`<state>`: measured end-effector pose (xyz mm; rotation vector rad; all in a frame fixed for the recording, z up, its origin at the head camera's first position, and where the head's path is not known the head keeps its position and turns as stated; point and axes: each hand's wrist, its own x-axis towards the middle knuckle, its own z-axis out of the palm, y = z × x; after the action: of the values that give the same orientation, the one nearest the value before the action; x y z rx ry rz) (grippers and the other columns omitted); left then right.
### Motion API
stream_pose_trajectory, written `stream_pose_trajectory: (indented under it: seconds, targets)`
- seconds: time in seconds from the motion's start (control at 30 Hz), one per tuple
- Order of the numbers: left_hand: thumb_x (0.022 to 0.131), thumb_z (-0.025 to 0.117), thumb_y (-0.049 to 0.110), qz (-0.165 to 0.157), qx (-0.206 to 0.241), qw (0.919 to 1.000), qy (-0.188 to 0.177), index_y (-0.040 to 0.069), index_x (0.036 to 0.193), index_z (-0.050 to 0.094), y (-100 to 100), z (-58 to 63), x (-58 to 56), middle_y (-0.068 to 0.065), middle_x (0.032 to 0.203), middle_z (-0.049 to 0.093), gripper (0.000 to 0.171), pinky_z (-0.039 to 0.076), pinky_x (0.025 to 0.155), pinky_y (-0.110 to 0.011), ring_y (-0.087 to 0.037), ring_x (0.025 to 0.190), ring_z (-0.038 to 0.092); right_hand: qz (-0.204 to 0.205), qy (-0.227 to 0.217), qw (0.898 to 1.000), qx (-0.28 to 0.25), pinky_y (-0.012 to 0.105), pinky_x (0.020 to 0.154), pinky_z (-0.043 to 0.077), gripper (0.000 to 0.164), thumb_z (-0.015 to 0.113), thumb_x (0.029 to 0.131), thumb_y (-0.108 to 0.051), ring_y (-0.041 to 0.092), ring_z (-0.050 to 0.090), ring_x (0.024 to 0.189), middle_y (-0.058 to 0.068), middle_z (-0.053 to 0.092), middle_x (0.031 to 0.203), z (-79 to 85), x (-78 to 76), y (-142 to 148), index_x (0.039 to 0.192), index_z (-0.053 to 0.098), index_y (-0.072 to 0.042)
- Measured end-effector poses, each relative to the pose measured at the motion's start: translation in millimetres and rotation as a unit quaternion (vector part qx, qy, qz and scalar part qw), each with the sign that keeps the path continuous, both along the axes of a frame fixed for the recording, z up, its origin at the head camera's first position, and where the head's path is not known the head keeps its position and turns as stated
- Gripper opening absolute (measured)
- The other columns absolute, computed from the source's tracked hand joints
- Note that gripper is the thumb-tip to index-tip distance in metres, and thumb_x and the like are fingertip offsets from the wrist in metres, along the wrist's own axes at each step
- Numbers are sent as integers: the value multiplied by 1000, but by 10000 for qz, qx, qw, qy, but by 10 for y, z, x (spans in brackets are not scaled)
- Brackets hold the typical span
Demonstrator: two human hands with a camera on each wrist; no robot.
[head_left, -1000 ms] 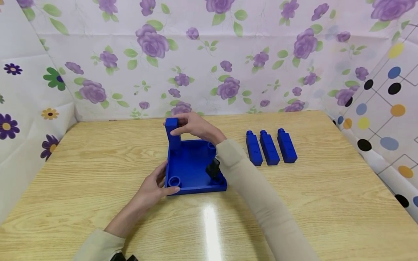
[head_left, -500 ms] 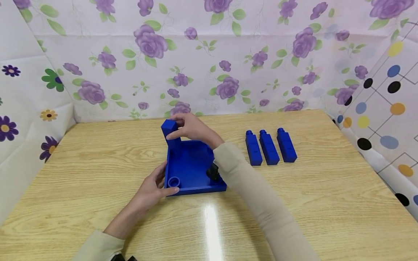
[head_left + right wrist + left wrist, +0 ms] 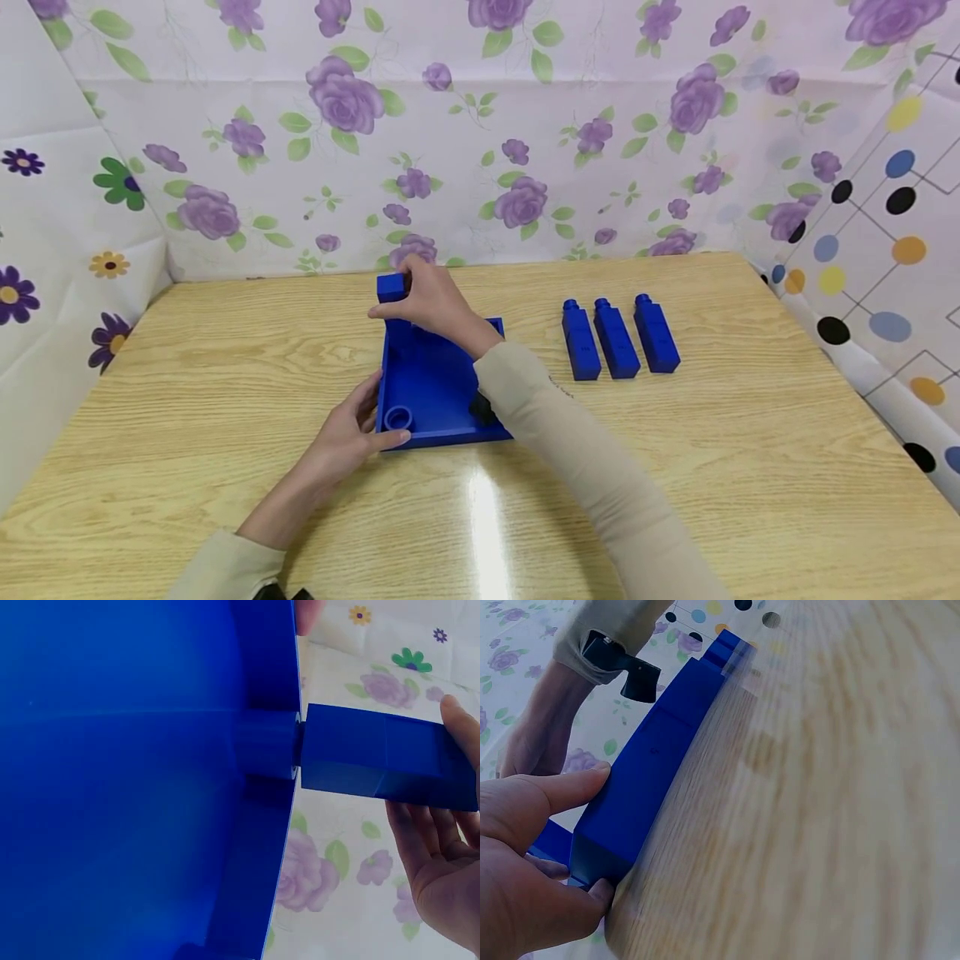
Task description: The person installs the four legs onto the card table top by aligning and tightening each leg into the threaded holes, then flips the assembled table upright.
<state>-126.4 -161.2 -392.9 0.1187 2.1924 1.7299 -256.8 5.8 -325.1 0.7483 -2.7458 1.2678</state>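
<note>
A blue square tabletop (image 3: 435, 383) with a raised rim lies on the table, its hollow side up. Round sockets stand in its corners, such as the near-left socket (image 3: 398, 418). At the far-left corner my right hand (image 3: 433, 300) holds a blue square table leg (image 3: 391, 287) upright, thumb in front and fingers behind. In the right wrist view, the narrow end of the leg (image 3: 375, 757) meets the corner socket (image 3: 266, 742). My left hand (image 3: 356, 435) grips the near-left corner, thumb over the front wall (image 3: 649, 757) and fingers along the left side.
Three more blue legs (image 3: 617, 340) with round necks lie side by side right of the tabletop, necks pointing away. A wooden table (image 3: 750, 450) carries everything. Behind it hangs a floral cloth (image 3: 480, 125). My right forearm crosses over the tabletop's right side.
My right hand has turned around the leg, and the wrist has shifted left. The leg's top face swung to an angle, then came back square. The left hand stays at its corner.
</note>
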Motion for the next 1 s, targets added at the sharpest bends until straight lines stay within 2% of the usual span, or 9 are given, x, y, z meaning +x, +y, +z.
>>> stream_pose_trajectory:
  seconds: [0.2,0.43,0.5,0.57,0.63,0.7,0.8,0.9,1.0]
  targets:
    - [87,73,7,-19,12,10000,7,6,155,9,0,8,-3,-24,155,19,93,28,111,-48,-39,142,19,-65,146,9998,-119,24,51,32,50,82,78,-37,18,43,56,6,41,67,-26,22,-20,83,42,-7]
    - [86,73,6,13,1,10000,-3,6,155,11,8,17,-1,-23,156,19,93,31,109,-47,-38,142,19,-333,160,9992,-137,24,50,29,50,82,77,-37,18,41,54,6,39,66,-23,65,-61,84,44,-7]
    - [86,73,5,24,2,10000,-12,6,156,11,10,16,0,-23,156,19,93,32,109,-46,-37,142,19,-338,163,9992,-159,23,53,34,48,81,78,-38,16,47,60,5,46,72,-38,74,-65,94,50,-6]
    - [87,73,6,21,-21,10000,-6,7,156,11,11,17,7,-23,156,19,93,33,108,-46,-38,142,20,-250,110,9995,-184,23,60,42,53,80,79,-39,17,54,71,7,54,83,-45,78,-57,110,54,-5]
    - [87,73,6,18,-33,10000,8,7,156,11,10,13,9,-23,155,19,93,33,108,-47,-39,142,20,-99,-77,9996,-242,25,73,49,65,79,80,-40,17,59,89,8,60,102,-44,69,-32,128,52,-6]
    - [87,73,7,12,-34,10000,39,7,156,11,9,6,9,-24,155,20,92,32,108,-47,-39,141,21,175,-428,9979,-447,27,87,48,72,77,82,-38,18,56,108,7,58,121,-20,46,18,141,45,-9]
    - [86,74,8,14,-7,10000,75,6,155,13,10,-6,0,-23,155,21,92,30,110,-48,-39,142,21,715,-1026,9877,-934,28,99,43,68,75,87,-30,17,48,124,5,54,134,27,-27,125,144,45,-11]
    - [86,74,8,25,-12,10000,89,6,155,13,11,-10,-3,-24,154,22,92,28,110,-48,-39,142,20,1354,-1644,9663,-1443,28,103,40,59,70,91,-15,18,44,130,6,51,139,57,-115,217,144,46,-8]
    - [86,74,7,38,-17,10000,80,5,155,13,11,-7,-1,-24,154,22,93,28,110,-48,-39,142,20,1737,-2115,9471,-1675,29,101,43,55,66,92,-5,18,45,130,9,50,140,74,-169,270,143,46,-5]
